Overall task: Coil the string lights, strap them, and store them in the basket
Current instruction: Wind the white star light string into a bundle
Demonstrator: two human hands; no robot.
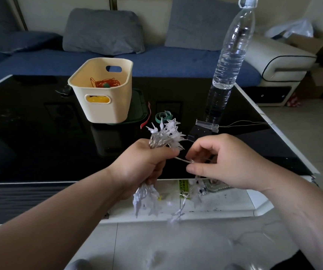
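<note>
While left hand [143, 166] grips one light coil [168, 131], right hand [225, 162] pinches wire [183, 160]; one basket [106, 112].

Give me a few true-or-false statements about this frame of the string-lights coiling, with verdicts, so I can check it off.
1. The left hand grips a bundle of white star-shaped string lights. True.
2. The cream plastic basket is empty. False: an orange wire tangle lies inside it.
3. The right hand pinches the thin wire leading from the bundle. True.
4. The clear plastic water bottle lies on its side. False: it stands upright on the glossy black table.
5. A strap is wrapped around the bundle. False: the curled green strap lies on the table, to the right of the basket.
</note>
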